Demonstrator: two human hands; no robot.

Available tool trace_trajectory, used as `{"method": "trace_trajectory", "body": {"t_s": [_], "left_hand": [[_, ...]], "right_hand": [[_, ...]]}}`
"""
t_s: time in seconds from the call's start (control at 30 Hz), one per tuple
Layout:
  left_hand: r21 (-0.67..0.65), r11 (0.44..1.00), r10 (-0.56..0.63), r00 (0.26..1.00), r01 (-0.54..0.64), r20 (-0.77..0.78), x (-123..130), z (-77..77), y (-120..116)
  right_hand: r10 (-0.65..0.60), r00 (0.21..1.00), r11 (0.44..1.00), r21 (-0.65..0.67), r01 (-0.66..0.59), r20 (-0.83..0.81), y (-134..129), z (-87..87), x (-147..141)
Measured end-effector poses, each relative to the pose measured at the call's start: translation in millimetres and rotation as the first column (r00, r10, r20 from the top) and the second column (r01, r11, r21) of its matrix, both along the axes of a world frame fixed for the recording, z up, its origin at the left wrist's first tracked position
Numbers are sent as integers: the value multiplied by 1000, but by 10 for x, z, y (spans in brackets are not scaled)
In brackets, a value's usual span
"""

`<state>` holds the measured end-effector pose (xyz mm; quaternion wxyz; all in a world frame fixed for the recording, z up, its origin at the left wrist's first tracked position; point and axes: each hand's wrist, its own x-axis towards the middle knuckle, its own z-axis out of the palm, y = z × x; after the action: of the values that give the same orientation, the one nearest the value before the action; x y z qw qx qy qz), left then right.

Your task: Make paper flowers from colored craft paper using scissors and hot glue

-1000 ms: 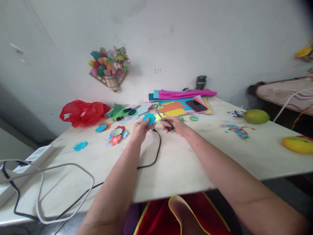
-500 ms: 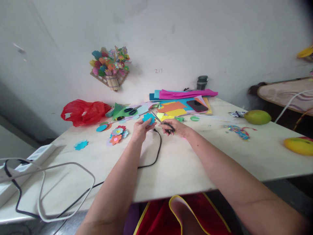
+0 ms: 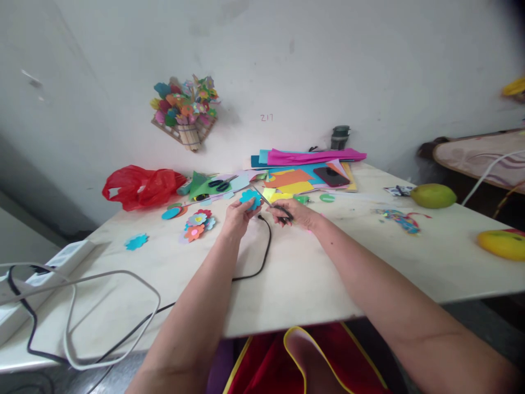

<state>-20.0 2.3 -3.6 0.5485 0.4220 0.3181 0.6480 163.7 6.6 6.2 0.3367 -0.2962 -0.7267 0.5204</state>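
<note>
Between the fingers of my left hand point(image 3: 238, 218) is a blue paper flower point(image 3: 250, 200) with a scalloped edge. My right hand point(image 3: 298, 213) is closed round the dark handles of a pair of scissors point(image 3: 283, 211). Their blades point up and left, right beside the flower's edge; whether they touch the paper I cannot tell. On the table to the left lie a small pile of layered paper flowers point(image 3: 197, 225) and a single blue paper flower point(image 3: 136, 241). Paper discs point(image 3: 171, 213) lie behind them.
Coloured sheets point(image 3: 289, 178) with a phone point(image 3: 331, 176) on them lie at the back. A second pair of scissors point(image 3: 222, 184) rests near a red plastic bag point(image 3: 143, 187). A black cable point(image 3: 267, 251) crosses below my hands. Mangoes point(image 3: 433, 195) sit at right, a power strip point(image 3: 61, 262) at left.
Both hands hold nearly the same pose, the flower and scissors still close together. The view has shifted very slightly; nothing was picked up or let go.
</note>
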Motion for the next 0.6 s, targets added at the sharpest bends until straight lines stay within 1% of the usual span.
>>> {"method": "trace_trajectory", "body": {"t_s": [0.3,0.6], "left_hand": [[-2,1000,4,1000,-4,6,5,0,3],[-6,1000,1,1000,-1,12,4,-4,8]], "right_hand": [[-9,1000,1000,5,9,-13,34,-43,-19],[2,1000,1000,19,-2,1,19,-29,-6]]}}
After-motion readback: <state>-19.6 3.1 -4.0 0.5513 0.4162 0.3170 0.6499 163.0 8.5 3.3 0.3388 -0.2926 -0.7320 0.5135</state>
